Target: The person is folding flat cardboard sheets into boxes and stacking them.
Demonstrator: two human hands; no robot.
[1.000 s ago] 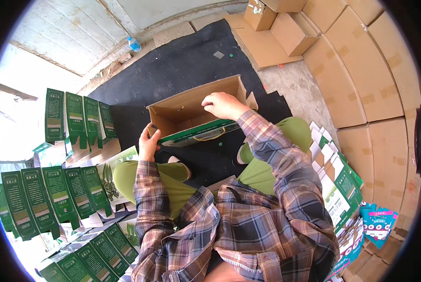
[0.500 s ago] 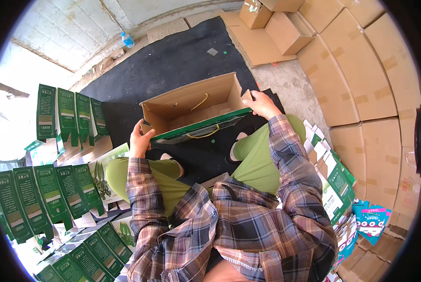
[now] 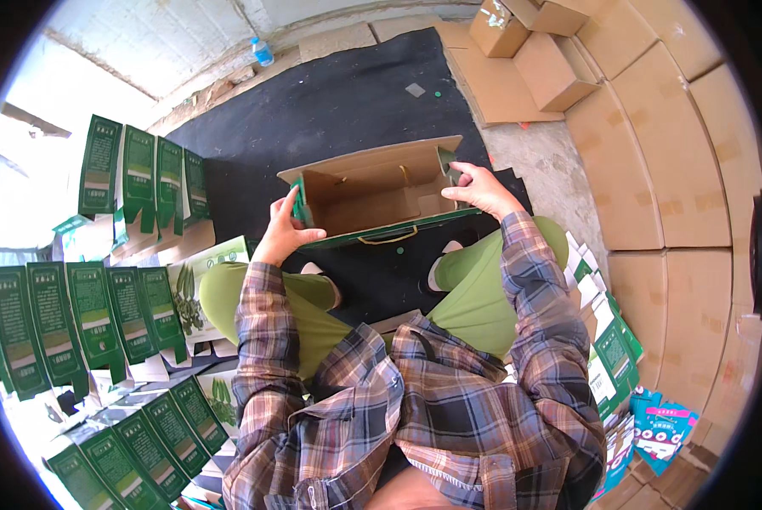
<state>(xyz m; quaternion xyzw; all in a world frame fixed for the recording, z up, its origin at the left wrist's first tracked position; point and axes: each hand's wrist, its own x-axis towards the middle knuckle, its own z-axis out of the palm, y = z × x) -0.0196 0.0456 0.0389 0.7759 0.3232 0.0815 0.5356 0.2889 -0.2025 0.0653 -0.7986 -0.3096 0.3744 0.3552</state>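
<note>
Head view: held an open-topped rectangular cardboard box (image 3: 376, 189), green outside and plain brown inside, mid-frame over the black fabric floor mat (image 3: 347, 98). Had the left hand (image 3: 288, 228) at its left end, digits spread apart against the near corner; had the right hand (image 3: 484, 190) at the green cardboard flap (image 3: 446, 159) on its right end, but could not tell whether clamped there. Saw tall green printed cartons (image 3: 52, 327) in rows at frame left, large brown taped boxes (image 3: 665, 127) stacked at upper right.

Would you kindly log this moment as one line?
left hand: on open box, left end | right hand: on right end | near side: yellow cord handle
</note>
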